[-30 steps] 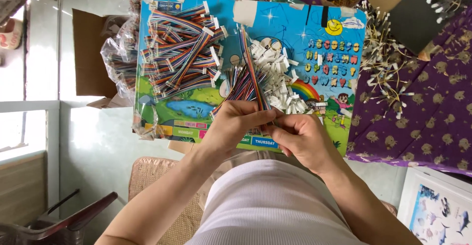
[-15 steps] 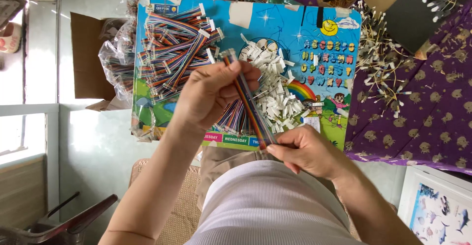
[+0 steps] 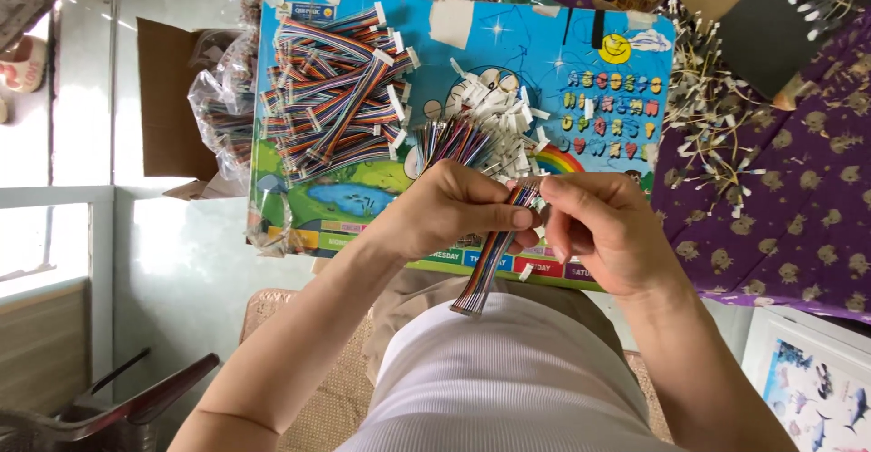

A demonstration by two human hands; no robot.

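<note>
Over the colourful picture-printed children's board (image 3: pixel 599 34) that serves as my work surface, I watch both hands meet above its near edge. The left hand (image 3: pixel 449 211) is closed around a flat rainbow-coloured ribbon cable (image 3: pixel 490 261), thumb and fingers pressed together on its upper part, while the loose lower end hangs down past the near edge of the board toward the white ribbed shirt (image 3: pixel 508 379). The right hand (image 3: pixel 608 230) pinches the top end of the same cable between thumb and forefinger, just beside the left fingertips. Half a second ago the left hand was raised higher over the middle of the board with the cable stretched long between the two hands; now it has dropped back and the hands are nearly touching, as they were a second ago. A heap of finished rainbow ribbon cables with white end plugs (image 3: pixel 336 98) lies on the left half of the board, unchanged, and a pile of small white plastic connectors (image 3: pixel 494 116) sits at the board's centre, with a loose fan of coloured wires (image 3: pixel 449 139) beside it. Scattered white-tipped wire pieces (image 3: pixel 717 134) rest on the purple patterned cloth (image 3: pixel 798 225) off the board's right edge.
</note>
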